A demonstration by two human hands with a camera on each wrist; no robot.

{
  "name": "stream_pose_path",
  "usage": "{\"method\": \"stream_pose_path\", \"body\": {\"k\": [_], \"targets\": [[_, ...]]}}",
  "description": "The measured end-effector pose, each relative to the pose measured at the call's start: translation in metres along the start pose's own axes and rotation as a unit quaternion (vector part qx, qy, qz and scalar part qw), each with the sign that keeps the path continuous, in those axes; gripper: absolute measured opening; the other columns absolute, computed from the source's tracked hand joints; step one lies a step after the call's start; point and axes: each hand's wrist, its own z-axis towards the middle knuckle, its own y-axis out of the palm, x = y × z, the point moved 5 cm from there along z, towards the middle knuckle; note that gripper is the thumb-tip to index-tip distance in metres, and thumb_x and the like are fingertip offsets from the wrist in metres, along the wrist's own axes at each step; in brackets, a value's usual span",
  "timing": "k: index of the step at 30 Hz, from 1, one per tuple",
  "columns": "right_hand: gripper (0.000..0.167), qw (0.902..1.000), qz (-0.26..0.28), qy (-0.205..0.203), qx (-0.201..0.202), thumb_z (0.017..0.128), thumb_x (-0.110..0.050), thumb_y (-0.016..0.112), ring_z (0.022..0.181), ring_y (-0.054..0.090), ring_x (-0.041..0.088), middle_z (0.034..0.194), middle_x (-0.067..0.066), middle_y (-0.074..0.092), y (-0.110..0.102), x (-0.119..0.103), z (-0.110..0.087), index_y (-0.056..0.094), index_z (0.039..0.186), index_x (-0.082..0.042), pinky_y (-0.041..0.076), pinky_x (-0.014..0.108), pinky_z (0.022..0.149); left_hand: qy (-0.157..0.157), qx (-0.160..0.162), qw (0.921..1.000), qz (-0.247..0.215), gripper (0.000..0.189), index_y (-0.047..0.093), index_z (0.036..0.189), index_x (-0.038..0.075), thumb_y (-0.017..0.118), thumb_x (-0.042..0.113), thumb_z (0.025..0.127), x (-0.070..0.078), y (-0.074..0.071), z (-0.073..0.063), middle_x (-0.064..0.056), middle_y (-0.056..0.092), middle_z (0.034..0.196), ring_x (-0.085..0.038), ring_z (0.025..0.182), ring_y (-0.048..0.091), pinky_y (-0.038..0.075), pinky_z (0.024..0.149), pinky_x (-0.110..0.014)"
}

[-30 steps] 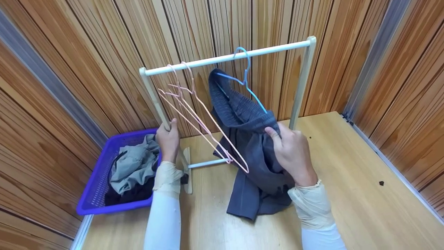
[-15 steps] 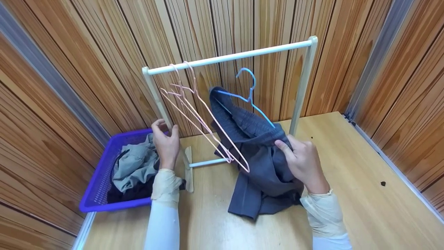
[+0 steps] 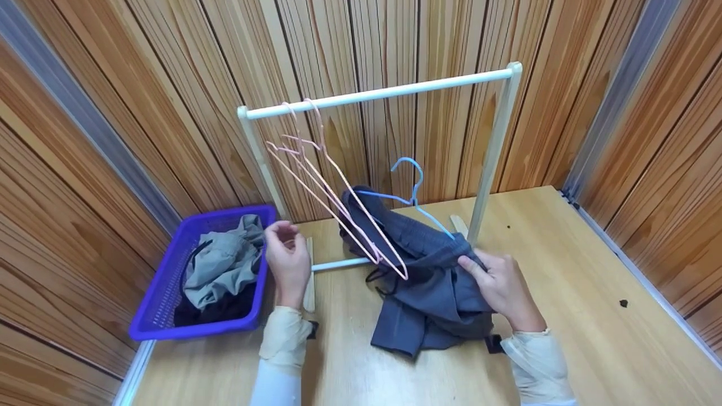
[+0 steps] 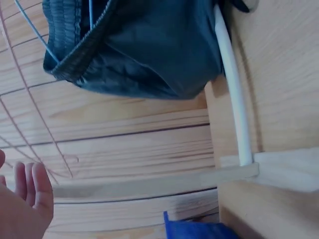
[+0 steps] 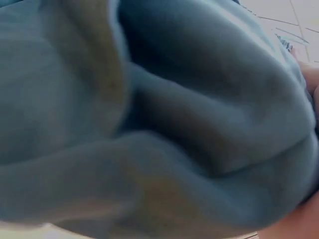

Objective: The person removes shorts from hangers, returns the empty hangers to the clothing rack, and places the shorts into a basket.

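Note:
My right hand (image 3: 502, 287) grips the waistband of dark grey pants (image 3: 437, 270), thumb on the near side. A blue hanger (image 3: 415, 201) sits inside the waistband, its hook free in the air below the rack's rail (image 3: 383, 93). The pants' legs bunch on the table. Folded cloth of the pants (image 5: 199, 124) fills most of the right wrist view. My left hand (image 3: 289, 262) is beside the rack's left post, fingers loosely curled and holding nothing. In the left wrist view, the left hand (image 4: 25, 204) shows at the lower corner, apart from the pants.
Pink hangers (image 3: 322, 138) hang from the rail's left part, partly in front of the pants. A purple basket (image 3: 194, 331) at left holds grey clothing (image 3: 223, 270) and something black. Wood-patterned walls stand behind and at the sides. A small dark bit (image 3: 623, 303) lies at right.
The blue hanger has come off the rail and moved down with the pants in my right hand. My left hand has let go of the rack's post and drawn nearer to me.

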Motion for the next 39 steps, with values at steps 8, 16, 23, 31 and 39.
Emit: {"method": "stream_pose_path", "body": {"k": [8,16,23,31,39], "targets": [[0.028,0.9929,0.061,0.039,-0.094,0.106,-0.018,0.064,0.06,0.046,0.005,0.068,-0.01,0.034,0.01,0.019,-0.012,0.063,0.078,-0.014,0.035,0.022,0.059,-0.012,-0.095,0.9942,0.049,0.016,0.064,0.109,-0.002,0.058,-0.006,0.094,-0.017,0.025,-0.008,-0.022,0.074,0.106,-0.026,0.1,0.07,0.058,0.083,-0.022],[0.027,0.9737,0.132,0.071,-0.172,0.108,-0.022,0.06,0.068,0.056,0.008,0.073,-0.006,0.047,0.018,0.037,-0.026,0.068,0.084,-0.012,0.043,0.024,0.066,0.072,-0.245,0.9614,0.101,0.035,0.064,0.138,0.001,0.058,0.013,0.106,-0.029,0.038,-0.021,-0.02,0.068,0.141,-0.038,0.137,0.062,0.044,0.119,-0.056],[0.024,0.979,0.114,0.07,-0.154,0.107,-0.017,0.061,0.071,0.056,0.004,0.077,-0.007,0.057,0.016,0.055,-0.033,0.072,0.085,-0.013,0.044,0.022,0.07,0.139,-0.261,0.948,0.118,0.02,0.072,0.117,0.005,0.065,0.018,0.103,-0.041,0.035,-0.039,-0.011,0.075,0.113,-0.028,0.109,0.069,0.052,0.101,-0.044],[0.023,0.9797,0.086,0.089,-0.158,0.107,-0.021,0.062,0.073,0.058,0.005,0.078,-0.006,0.059,0.021,0.075,-0.037,0.074,0.088,-0.015,0.045,0.021,0.073,0.069,-0.278,0.9463,0.151,0.019,0.072,0.111,0.012,0.067,0.029,0.103,-0.064,0.03,-0.067,-0.006,0.068,0.108,-0.021,0.103,0.065,0.053,0.094,-0.04],[0.026,0.9853,0.039,0.081,-0.145,0.107,-0.022,0.062,0.073,0.055,0.003,0.077,-0.004,0.059,0.03,0.082,-0.038,0.07,0.083,-0.019,0.043,0.021,0.073,0.017,-0.256,0.9534,0.158,0.017,0.072,0.107,0.014,0.068,0.029,0.103,-0.072,0.021,-0.086,-0.007,0.075,0.104,-0.021,0.097,0.067,0.054,0.09,-0.039]]}}
